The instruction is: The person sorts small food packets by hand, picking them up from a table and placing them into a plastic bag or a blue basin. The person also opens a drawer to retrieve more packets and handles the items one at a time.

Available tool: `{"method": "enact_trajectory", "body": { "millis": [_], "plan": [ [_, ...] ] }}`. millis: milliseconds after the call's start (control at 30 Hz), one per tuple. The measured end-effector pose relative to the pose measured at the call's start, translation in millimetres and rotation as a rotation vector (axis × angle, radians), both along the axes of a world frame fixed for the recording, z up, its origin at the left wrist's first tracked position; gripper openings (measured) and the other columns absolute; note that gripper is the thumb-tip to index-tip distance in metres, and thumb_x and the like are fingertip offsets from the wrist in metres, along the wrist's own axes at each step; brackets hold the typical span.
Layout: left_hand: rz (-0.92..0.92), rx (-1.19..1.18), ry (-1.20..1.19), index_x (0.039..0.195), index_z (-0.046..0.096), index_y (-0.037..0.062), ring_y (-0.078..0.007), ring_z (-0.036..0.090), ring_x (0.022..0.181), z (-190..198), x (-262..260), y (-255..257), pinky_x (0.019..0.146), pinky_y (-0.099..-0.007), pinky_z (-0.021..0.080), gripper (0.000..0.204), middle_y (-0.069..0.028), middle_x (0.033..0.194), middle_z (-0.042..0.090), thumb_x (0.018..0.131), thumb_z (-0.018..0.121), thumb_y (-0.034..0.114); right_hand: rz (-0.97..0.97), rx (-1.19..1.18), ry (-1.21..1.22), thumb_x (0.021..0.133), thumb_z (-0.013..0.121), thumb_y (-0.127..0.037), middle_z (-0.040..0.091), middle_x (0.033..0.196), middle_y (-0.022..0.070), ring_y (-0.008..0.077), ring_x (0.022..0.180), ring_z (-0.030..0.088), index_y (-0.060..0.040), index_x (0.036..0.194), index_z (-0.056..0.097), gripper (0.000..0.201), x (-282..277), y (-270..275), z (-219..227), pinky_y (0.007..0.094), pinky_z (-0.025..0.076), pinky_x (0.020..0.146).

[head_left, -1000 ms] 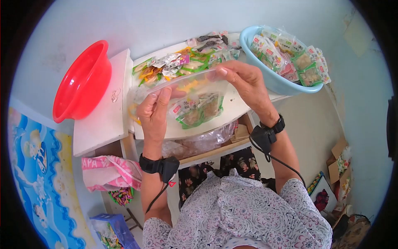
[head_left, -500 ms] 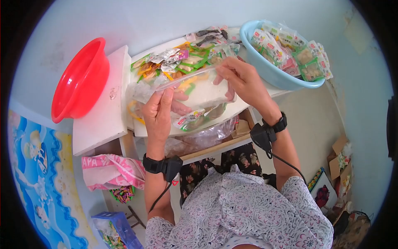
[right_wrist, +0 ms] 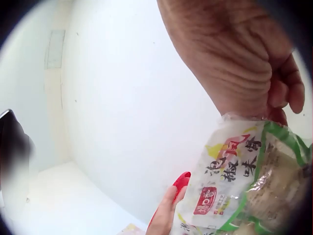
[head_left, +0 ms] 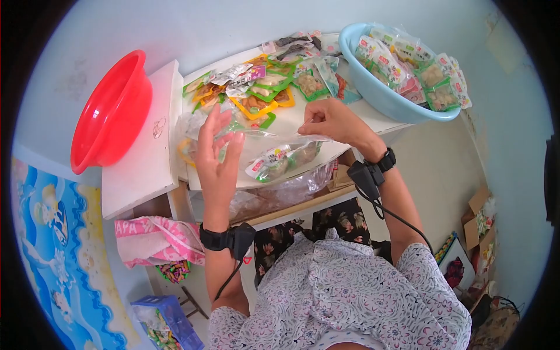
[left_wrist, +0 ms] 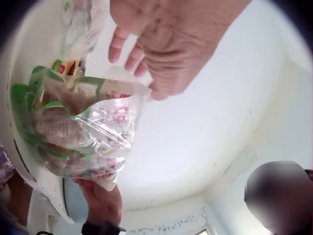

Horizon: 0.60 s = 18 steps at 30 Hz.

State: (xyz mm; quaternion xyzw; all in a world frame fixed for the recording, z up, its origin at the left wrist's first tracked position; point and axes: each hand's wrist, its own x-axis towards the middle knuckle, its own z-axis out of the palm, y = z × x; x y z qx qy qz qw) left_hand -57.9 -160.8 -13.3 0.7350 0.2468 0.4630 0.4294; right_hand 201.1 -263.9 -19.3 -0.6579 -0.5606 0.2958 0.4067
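A clear plastic bag (head_left: 256, 153) with snack packets (head_left: 277, 163) inside hangs over the table's front edge. The packets have white tops with red labels and green borders. My right hand (head_left: 341, 123) pinches the bag's upper right edge. At the bag's left end, my left hand (head_left: 216, 154) is raised with fingers spread and holding nothing. In the left wrist view, the base of the left hand (left_wrist: 171, 44) is close to a corner of the bag (left_wrist: 107, 132). The right wrist view shows printed packet fronts (right_wrist: 230, 171) below the right hand (right_wrist: 239, 63).
Loose snack packets (head_left: 254, 105) lie heaped on the white table (head_left: 286, 119). At the right, a light blue basin (head_left: 382, 96) holds more packets. A red basin (head_left: 111, 114) leans on the left tabletop (head_left: 157, 134). Under the table edge, an open drawer (head_left: 286, 210) contains clear plastic.
Both hands gripped the bag's top edge earlier. My left hand has let go and spread its fingers. The right hand has moved slightly down, and the bag's top edge has sagged.
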Motion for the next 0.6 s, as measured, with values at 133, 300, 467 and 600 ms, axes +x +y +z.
{"method": "enact_trajectory", "body": {
  "millis": [133,300,467,600],
  "plan": [
    [-0.258,0.081,-0.052,0.157,0.043,0.0030,-0.0262,0.061,0.130,-2.0,-3.7,-12.2,0.113,-0.0407,0.043,0.085,-0.0180,0.134,0.067,0.082,0.082,0.009,0.024,0.021,-0.010,0.088,0.082,-0.015,0.056,0.066,-0.0042,0.0043,0.062,0.046,-0.0018,0.078,0.064,0.025,2.8,4.3,-9.8,0.0260,0.035,0.054],
    [-0.269,-0.046,0.101,0.160,0.036,0.0043,-0.0246,0.062,0.128,-23.4,-4.7,-23.9,0.112,-0.0394,0.045,0.093,-0.0181,0.135,0.067,0.080,0.082,0.005,-0.051,0.042,-0.114,0.092,0.079,-0.018,0.062,0.073,0.0012,0.0086,0.067,0.055,0.0003,0.086,0.068,0.022,2.3,-5.7,-2.8,0.0282,0.042,0.058],
    [-0.285,-0.238,-0.026,0.159,0.037,0.0030,-0.0224,0.065,0.123,-40.5,-9.1,-26.7,0.107,-0.0369,0.049,0.093,-0.0168,0.135,0.068,0.079,0.084,0.004,-0.098,0.503,-0.397,0.093,0.078,-0.027,0.072,0.092,0.0103,0.0240,0.086,0.069,-0.0014,0.100,0.072,0.027,-24.5,-10.8,25.3,0.0368,0.054,0.073],
    [-0.265,-0.167,0.136,0.155,0.044,-0.0015,-0.0221,0.064,0.123,-56.2,-11.7,-21.6,0.108,-0.0367,0.049,0.085,-0.0175,0.137,0.066,0.080,0.084,0.004,0.189,0.428,-0.650,0.088,0.078,-0.033,0.073,0.100,0.0107,0.0325,0.093,0.070,-0.0069,0.103,0.073,0.030,-42.4,-21.7,41.5,0.0434,0.056,0.078]
  ]
}}
